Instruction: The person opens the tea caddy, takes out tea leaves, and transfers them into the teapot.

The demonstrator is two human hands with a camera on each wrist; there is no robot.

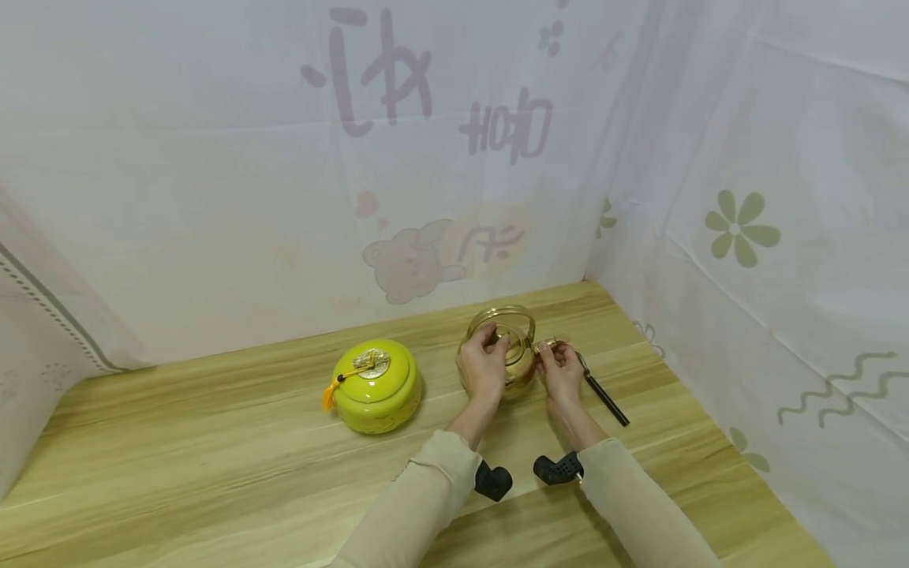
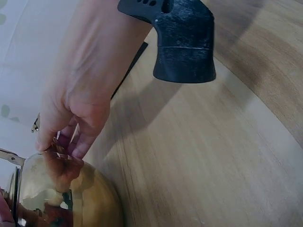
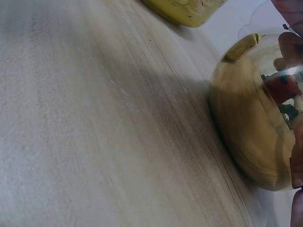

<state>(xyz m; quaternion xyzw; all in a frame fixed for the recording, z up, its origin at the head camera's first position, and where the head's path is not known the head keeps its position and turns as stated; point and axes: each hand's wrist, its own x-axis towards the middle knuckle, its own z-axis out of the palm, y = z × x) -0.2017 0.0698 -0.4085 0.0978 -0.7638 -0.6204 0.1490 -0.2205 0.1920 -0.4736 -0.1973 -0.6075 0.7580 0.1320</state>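
Observation:
A shiny gold kettle with an arched top handle stands on the wooden table. My left hand is over its top, thumb and fingers pinching at the lid; the hand covers part of the lid. On the kettle's right side, my right hand pinches the gold spout between thumb and fingers. From the left wrist, the right hand shows against the kettle's curved side. The right wrist view catches the kettle's rounded body, with fingertips only at the picture's edge.
Left of the kettle sits a round yellow lidded jar with an orange tassel. A slim black-handled tool lies to the right of my right hand. Printed white cloth hangs behind and beside the wooden table.

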